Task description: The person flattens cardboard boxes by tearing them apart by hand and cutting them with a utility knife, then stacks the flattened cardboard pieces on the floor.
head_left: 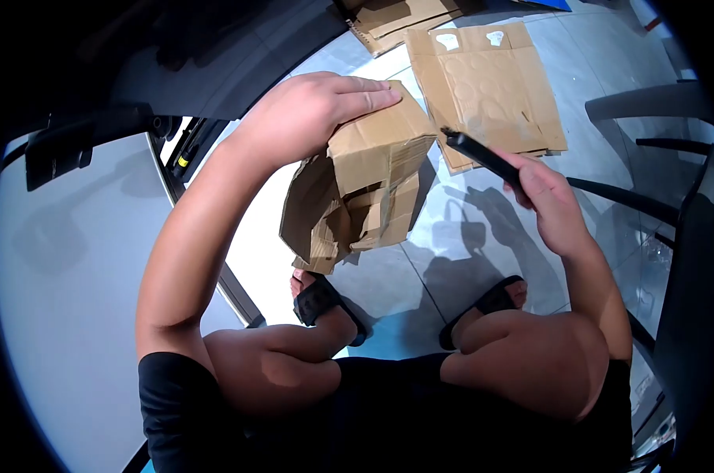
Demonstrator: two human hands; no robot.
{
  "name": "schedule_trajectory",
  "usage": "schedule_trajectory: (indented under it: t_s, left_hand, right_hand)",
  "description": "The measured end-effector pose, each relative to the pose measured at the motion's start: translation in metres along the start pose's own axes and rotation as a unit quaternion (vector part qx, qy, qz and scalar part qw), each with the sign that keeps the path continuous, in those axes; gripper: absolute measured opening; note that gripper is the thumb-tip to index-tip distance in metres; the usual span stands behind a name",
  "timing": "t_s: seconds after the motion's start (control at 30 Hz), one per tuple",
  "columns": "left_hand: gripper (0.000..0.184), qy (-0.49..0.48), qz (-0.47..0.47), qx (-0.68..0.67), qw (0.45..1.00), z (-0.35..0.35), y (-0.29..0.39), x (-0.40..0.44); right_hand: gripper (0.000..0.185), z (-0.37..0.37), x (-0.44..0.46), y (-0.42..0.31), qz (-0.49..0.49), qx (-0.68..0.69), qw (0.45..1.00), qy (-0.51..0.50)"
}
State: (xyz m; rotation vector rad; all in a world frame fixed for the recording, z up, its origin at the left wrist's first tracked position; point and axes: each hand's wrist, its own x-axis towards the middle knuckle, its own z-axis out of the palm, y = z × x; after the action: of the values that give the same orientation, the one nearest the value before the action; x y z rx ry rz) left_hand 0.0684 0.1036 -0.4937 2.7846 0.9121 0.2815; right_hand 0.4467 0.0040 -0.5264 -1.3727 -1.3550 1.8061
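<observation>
My left hand [314,110] is closed over the upper edge of a brown cardboard box [384,142], its fingers lying along the top panel. The box is tilted and partly torn, with bent flaps and a dark gap in its near side. In my right hand [542,193] is a slim black box cutter [483,162], gripped by its handle. Its tip points up and left, close to the box's right corner; I cannot tell whether the two touch. The thumb of my left hand is hidden.
Flattened cardboard [503,87] lies on the tiled floor beyond the box, with more cardboard sheets [404,20] behind. Black chair legs [633,201] stand on the right. A pale panel [81,260] is on the left. My sandalled feet [321,303] are just below the box.
</observation>
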Motion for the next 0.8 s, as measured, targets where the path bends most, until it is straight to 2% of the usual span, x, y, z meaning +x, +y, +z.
schedule_trajectory:
  t_s: [0.03,0.13,0.2,0.23,0.33,0.4,0.43,0.5,0.67,0.8]
  left_hand:
    - [0.053,-0.003,0.004,-0.002,1.000,0.000,-0.001,0.001]
    - [0.053,0.002,0.011,-0.008,1.000,0.003,-0.004,0.001]
    - [0.052,0.004,0.010,-0.021,1.000,0.005,-0.004,0.001]
    - [0.051,0.007,0.011,-0.034,0.999,0.006,-0.005,0.003]
    - [0.048,0.009,0.002,-0.070,0.997,0.009,-0.011,0.004]
    - [0.046,0.010,-0.006,-0.077,0.997,0.011,-0.014,0.004]
    - [0.045,0.009,-0.015,-0.086,0.996,0.013,-0.015,0.003]
    - [0.044,0.014,0.000,-0.084,0.996,0.013,-0.018,0.003]
    - [0.048,0.013,0.030,-0.090,0.995,0.022,-0.013,0.006]
    - [0.059,-0.070,-0.012,-0.104,0.992,0.030,-0.009,0.006]
  right_hand:
    - [0.037,0.007,0.003,0.000,-0.001,-0.002,1.000,-0.004]
    - [0.041,0.024,0.005,0.001,-0.099,0.003,0.993,0.057]
    - [0.045,0.020,0.003,-0.008,0.042,0.052,0.998,0.007]
    - [0.045,0.019,0.003,-0.011,0.039,0.049,0.998,0.008]
    - [0.045,0.019,0.001,-0.016,0.004,-0.032,0.999,0.018]
    - [0.043,0.013,-0.002,-0.019,-0.059,-0.165,0.984,0.014]
    - [0.043,0.011,-0.003,-0.018,-0.060,-0.166,0.984,0.011]
    - [0.044,0.010,-0.001,-0.017,-0.200,-0.345,0.916,0.037]
    - [0.048,0.020,0.002,-0.024,-0.230,-0.372,0.899,0.035]
    - [0.049,0.019,0.006,-0.033,-0.211,-0.423,0.881,-0.007]
